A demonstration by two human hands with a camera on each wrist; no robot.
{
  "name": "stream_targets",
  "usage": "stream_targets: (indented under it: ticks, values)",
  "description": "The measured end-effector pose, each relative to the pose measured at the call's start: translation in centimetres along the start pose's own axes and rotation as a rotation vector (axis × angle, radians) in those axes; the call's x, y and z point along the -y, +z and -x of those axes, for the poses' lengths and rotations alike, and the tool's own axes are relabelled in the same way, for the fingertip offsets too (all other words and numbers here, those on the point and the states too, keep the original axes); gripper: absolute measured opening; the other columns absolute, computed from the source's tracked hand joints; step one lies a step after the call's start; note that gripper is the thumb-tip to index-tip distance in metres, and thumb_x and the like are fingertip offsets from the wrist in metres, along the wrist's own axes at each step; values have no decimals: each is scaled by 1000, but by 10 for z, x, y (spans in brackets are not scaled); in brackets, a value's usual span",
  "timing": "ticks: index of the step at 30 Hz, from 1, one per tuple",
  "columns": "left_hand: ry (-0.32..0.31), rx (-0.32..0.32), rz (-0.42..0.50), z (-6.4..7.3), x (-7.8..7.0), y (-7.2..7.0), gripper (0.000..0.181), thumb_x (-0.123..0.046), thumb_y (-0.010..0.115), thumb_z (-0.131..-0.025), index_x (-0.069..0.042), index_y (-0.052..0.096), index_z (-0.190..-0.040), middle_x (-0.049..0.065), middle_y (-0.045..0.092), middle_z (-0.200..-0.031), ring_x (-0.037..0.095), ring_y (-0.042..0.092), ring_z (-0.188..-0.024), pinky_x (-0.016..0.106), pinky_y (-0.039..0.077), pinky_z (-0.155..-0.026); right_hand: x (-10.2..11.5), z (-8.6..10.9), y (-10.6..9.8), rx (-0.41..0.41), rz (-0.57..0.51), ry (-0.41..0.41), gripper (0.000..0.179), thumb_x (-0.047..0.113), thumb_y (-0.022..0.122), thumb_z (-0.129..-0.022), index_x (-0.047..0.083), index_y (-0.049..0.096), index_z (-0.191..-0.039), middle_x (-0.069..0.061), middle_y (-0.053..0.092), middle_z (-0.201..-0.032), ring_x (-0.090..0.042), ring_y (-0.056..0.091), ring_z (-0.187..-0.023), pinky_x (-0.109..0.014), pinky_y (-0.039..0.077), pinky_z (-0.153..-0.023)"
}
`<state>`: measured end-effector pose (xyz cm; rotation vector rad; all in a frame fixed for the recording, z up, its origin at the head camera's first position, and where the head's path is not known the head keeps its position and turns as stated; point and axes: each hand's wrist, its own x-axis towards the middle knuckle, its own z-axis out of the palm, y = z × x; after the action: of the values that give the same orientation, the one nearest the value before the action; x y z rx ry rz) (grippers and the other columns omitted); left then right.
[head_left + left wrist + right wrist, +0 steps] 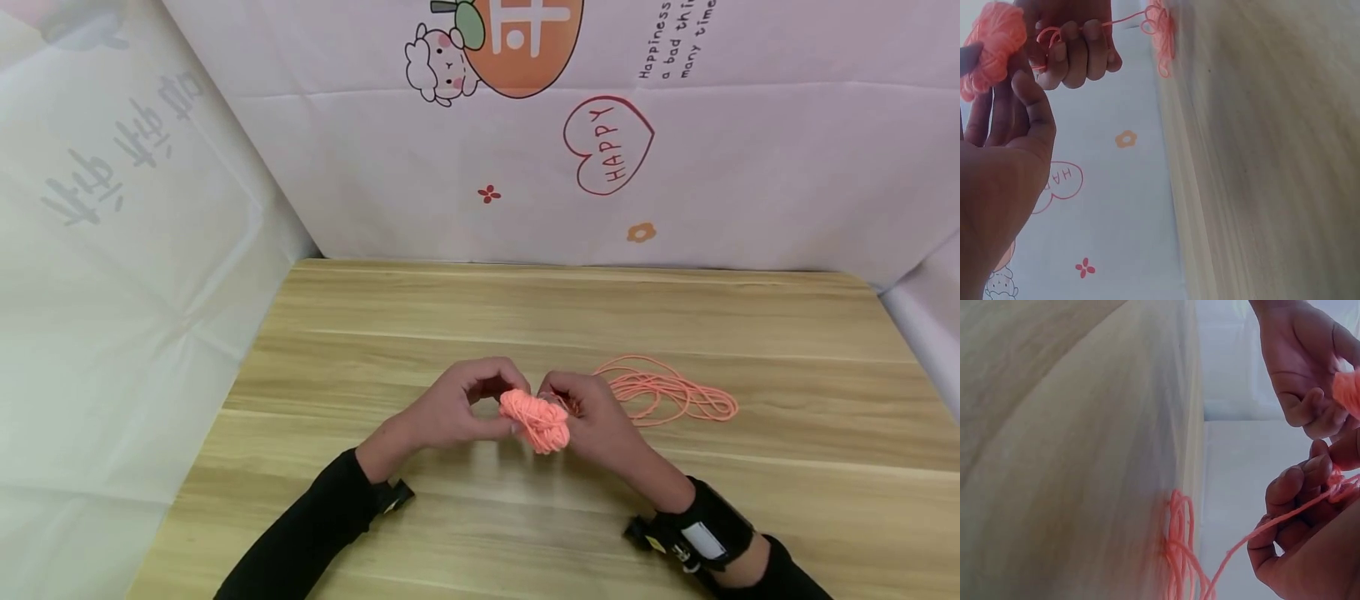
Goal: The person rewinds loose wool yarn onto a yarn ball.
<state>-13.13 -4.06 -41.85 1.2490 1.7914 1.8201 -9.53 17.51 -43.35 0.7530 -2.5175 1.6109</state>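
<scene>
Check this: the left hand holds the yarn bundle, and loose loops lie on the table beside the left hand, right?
No: the loose loops lie on the table beside the right hand, as the head view shows. The left hand does hold the yarn bundle.

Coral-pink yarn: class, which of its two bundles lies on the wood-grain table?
The loose, looped coral-pink yarn bundle, past the right hand; the compact, wound coral-pink yarn ball is held up by the left hand instead.

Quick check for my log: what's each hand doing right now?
Left hand: holding the wound bundle of coral yarn between thumb and fingers.
Right hand: closed, fingers curled around a loose yarn strand.
</scene>
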Motion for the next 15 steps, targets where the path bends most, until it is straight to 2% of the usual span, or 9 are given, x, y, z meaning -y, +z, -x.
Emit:
stream_targets:
  ticks: [4,7,10,15]
  values:
    - [18,-66,-8,-1,-3,-1,26,11,69,-80,-1,58,-100,11,60,-96,20,57,-86,37,53,-76,4,-2,0,2,10,2,22,5,64,-92,20,61,-75,8,52,-62,-7,42,-55,-23,36,-49]
    - [18,-122,-23,-2,-4,-2,25,11,68,-81,1,56,-101,13,59,-98,22,57,-85,35,52,-74,-5,-1,2,-4,40,3,22,3,58,-95,20,66,-84,9,52,-61,-6,42,-52,-24,38,-48]
    - [-8,-189,-41,-2,-4,-3,23,10,67,-83,1,54,-101,13,59,-100,22,56,-85,33,51,-73,-17,1,3,-4,72,-3,22,5,53,-97,20,68,-91,9,50,-60,-6,40,-49,-24,37,-46]
    - [-77,-300,-59,-2,-1,-5,20,6,66,-86,1,54,-100,12,59,-103,22,55,-82,30,48,-69,-26,1,7,0,67,-41,31,0,50,-94,24,59,-77,10,47,-60,-7,38,-49,-22,33,-47]
